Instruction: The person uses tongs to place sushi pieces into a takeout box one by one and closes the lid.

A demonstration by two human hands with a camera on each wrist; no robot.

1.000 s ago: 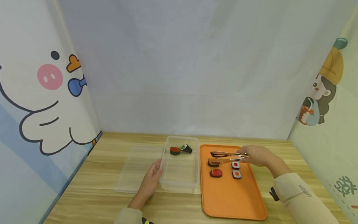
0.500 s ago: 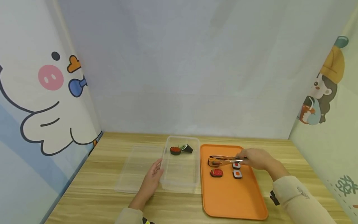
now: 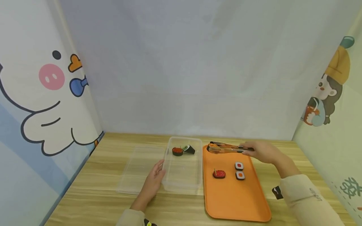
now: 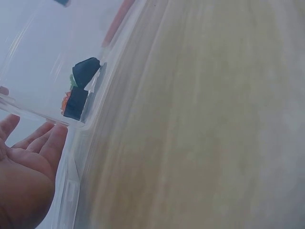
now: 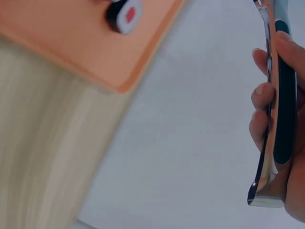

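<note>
My right hand [image 3: 263, 152] grips metal serving tongs [image 5: 286, 109] with dark handle panels. Pinched at the far end of the tongs is an orange-topped toy sushi piece [image 3: 209, 148], over the back left corner of the orange tray [image 3: 234, 197]. On the tray lie a red-topped sushi piece [image 3: 219, 174] and two white-and-black sushi rolls [image 3: 239, 175]. My left hand [image 3: 152, 179] touches the left wall of a clear plastic box [image 3: 182, 179], fingers fairly straight. Inside its far end are a red roe sushi [image 3: 177, 152] and a black cone-shaped roll [image 3: 189, 149], side by side.
A clear flat lid [image 3: 131, 175] lies on the wooden table [image 3: 93, 194], left of the box. The box stands close beside the tray's left edge. A pale curtain [image 3: 181, 78] rises behind the table, with printed cloth on both sides.
The tongs closed around the orange-topped sushi, lifted it from the tray and moved it toward the back left. Both rolls now show fully. The left hand and box stay put.
</note>
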